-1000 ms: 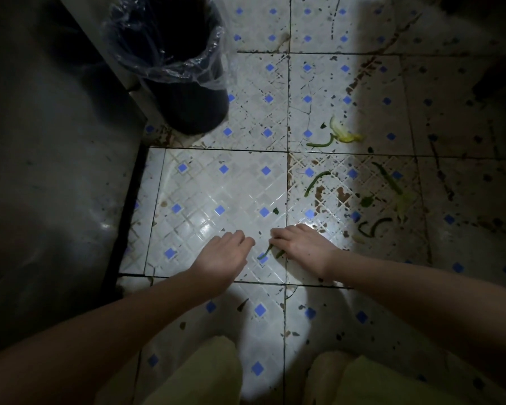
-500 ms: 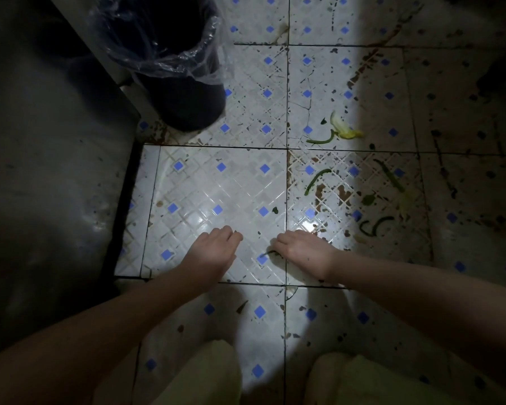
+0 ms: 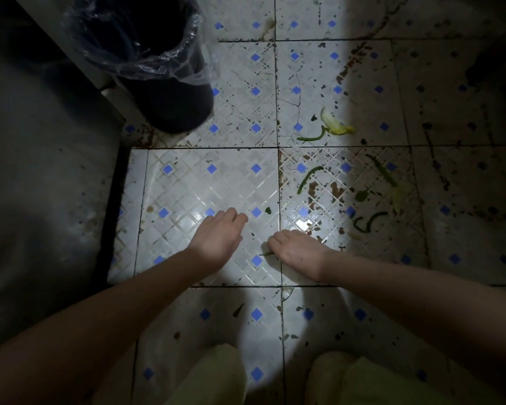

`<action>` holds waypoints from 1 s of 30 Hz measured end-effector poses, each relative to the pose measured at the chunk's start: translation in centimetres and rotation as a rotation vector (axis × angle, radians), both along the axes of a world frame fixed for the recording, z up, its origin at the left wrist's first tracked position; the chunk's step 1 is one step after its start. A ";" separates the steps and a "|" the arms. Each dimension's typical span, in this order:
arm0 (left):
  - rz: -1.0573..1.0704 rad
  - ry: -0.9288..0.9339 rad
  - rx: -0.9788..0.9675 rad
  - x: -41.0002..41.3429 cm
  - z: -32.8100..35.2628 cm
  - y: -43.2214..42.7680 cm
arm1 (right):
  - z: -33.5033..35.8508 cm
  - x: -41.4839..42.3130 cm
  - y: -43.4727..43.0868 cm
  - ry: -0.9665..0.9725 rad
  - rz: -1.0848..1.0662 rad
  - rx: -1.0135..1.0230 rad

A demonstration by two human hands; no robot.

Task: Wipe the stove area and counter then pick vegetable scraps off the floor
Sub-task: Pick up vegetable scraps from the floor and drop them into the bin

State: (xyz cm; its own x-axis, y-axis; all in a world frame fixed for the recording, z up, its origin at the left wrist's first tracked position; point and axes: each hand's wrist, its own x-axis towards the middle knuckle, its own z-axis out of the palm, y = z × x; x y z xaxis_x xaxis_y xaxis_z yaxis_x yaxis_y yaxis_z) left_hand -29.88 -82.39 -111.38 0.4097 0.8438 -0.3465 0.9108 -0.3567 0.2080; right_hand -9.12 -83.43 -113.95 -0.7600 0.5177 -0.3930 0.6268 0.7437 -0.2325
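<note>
Head view: right hand (image 3: 298,252) on a green sliver (image 3: 265,254), more scraps lying on the floor (image 3: 202,185).
We see the sliver mid-floor beside a tile joint, one end poking out from under the right fingertips, which are bunched together and curled down onto it. Just beside it is the left hand (image 3: 216,241), knuckles up, fingers together and curled under; palm hidden, so we cannot tell if it holds anything. Just beyond the hands, a small green bit (image 3: 268,211). Toward the floor's right side: curved green strip (image 3: 308,178), curled green pieces (image 3: 368,222), long strip (image 3: 384,171) in shadow. Farther out, yellow peel (image 3: 335,124) just beside a thin green strip (image 3: 311,137). At the floor's far left edge a dark bin (image 3: 170,106) with clear liner (image 3: 146,54) stands against the dark cabinet front (image 3: 41,171).
</note>
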 end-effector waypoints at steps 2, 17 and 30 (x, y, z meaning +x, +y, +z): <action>0.003 -0.010 0.001 0.2 -0.2 0.5 | -0.1 0.3 -0.1 -0.009 0.000 0.007; -0.086 -0.050 0.029 4.3 -1.6 4.6 | 2.2 5.3 2.7 0.015 -0.497 -0.028; -0.128 -0.060 0.045 6.9 -2.0 6.6 | 1.8 10.8 2.1 0.241 -0.968 -0.127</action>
State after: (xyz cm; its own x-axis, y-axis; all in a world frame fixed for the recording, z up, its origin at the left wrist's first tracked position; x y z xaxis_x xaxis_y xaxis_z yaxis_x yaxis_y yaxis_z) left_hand -23.00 -75.78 -113.36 0.5337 0.7975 -0.2815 0.8437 -0.4791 0.2422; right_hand 1.72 -81.31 -112.15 -0.1011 0.9196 -0.3797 0.8744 -0.1000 -0.4748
